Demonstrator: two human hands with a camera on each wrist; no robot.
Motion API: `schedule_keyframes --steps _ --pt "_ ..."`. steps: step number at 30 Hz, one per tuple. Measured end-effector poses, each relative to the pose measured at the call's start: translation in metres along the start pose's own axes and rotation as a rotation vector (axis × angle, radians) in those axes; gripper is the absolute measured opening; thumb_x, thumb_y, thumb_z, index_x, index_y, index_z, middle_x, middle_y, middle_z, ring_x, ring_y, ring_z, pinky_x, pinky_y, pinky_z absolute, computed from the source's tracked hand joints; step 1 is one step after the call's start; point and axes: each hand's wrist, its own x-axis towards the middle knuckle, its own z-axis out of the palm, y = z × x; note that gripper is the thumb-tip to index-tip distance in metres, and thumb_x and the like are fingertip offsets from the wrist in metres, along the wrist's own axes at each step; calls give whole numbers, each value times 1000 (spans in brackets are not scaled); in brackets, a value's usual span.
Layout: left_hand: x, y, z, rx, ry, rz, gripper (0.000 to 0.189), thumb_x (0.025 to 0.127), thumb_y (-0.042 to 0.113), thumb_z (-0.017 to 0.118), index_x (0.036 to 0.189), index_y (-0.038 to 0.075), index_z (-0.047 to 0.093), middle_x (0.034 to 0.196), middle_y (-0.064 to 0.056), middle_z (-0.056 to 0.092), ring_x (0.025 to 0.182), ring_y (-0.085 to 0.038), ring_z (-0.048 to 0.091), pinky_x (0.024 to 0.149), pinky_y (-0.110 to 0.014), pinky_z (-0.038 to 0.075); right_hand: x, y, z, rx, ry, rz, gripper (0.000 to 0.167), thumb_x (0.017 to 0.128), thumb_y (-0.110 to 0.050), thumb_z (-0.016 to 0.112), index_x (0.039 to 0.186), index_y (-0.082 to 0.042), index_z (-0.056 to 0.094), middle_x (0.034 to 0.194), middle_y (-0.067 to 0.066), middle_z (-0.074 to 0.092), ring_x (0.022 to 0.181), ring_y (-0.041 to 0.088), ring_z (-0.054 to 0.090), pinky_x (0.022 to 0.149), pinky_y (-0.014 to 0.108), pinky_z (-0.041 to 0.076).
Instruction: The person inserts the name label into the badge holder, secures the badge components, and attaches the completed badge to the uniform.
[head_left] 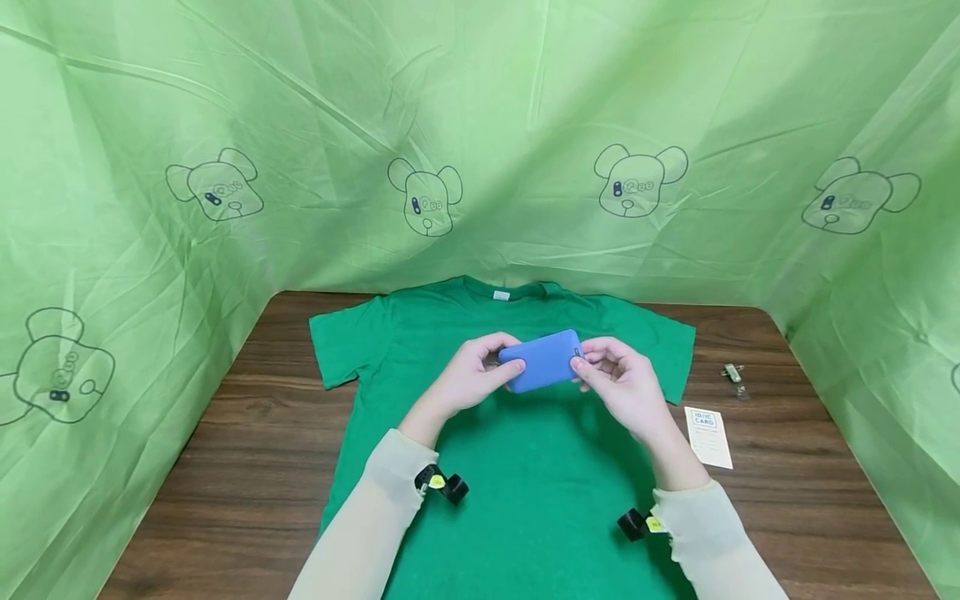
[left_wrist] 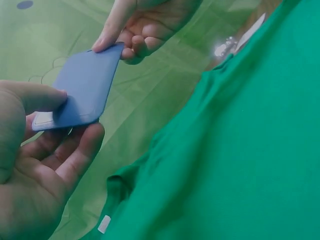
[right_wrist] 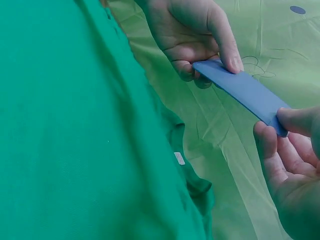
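A flat blue card holder (head_left: 546, 360) with rounded corners is held in the air over a green T-shirt (head_left: 495, 500). My left hand (head_left: 476, 371) pinches its left end, thumb on the upper face and fingers beneath. At the other end, my right hand (head_left: 622, 383) pinches it near a small slot, also with the thumb on top. In the left wrist view, the card holder (left_wrist: 85, 85) shows a pale patch beside the left thumb. From the right wrist, the card holder (right_wrist: 250, 95) appears thin and tilted. Its underside is mostly hidden.
The T-shirt lies spread on a dark wooden table (head_left: 247, 467), its collar label (head_left: 501, 295) at the far side. To the right are a printed paper card (head_left: 708, 437) and a small metal clip (head_left: 732, 372). Green cloth (head_left: 525, 100) with bear drawings surrounds the table.
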Motion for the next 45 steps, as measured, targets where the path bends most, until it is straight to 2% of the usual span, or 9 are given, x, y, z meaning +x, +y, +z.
schedule_keyframes --steps 4,8,11,15,26,36,41,45 --pt "1 1 1 1 6 -10 19 108 12 72 124 3 73 125 -16 73 99 -24 74 90 -47 65 0 1 -2 -7 -2 17 21 104 -4 75 122 6 70 100 15 73 85 32 77 72 30 65" --pt "2 0 2 6 36 -32 19 107 13 74 123 4 75 124 -15 75 103 -24 75 92 -37 64 0 2 -2 -11 -13 44 22 104 -6 75 123 6 70 102 16 73 86 30 77 74 31 66" --pt "2 -1 3 9 59 -41 19 106 13 75 122 3 76 122 -15 75 103 -24 76 92 -37 64 1 2 -2 -17 -32 53 23 104 -7 77 123 5 71 103 16 74 85 21 76 75 33 66" --pt "1 0 3 13 74 -45 18 105 13 76 121 3 77 120 -15 76 100 -24 77 90 -38 65 1 3 -2 -32 -52 43 23 103 -9 78 123 2 73 104 18 75 83 17 75 75 33 66" --pt "2 -3 6 7 92 -36 16 104 14 77 116 3 78 114 -14 76 93 -22 75 85 -35 64 1 2 -2 -66 -29 56 22 103 -11 79 121 1 75 102 20 76 81 16 76 77 35 66" --pt "2 -2 7 23 98 -41 16 104 15 79 116 4 78 114 -13 76 93 -22 74 85 -35 64 1 -2 -2 -68 -16 66 22 103 -10 78 121 3 75 101 21 77 82 14 76 76 32 66" --pt "2 -1 8 28 98 -42 16 104 15 79 116 4 78 114 -13 76 93 -23 74 86 -35 64 1 -2 -1 -81 -13 74 22 103 -10 78 121 3 75 100 21 77 82 15 76 77 38 67" --pt "3 -2 7 34 96 -41 16 104 15 79 115 5 78 114 -12 76 93 -23 73 86 -35 64 1 -2 -1 -77 -18 80 22 104 -9 77 121 3 74 101 21 76 82 15 75 78 36 66"
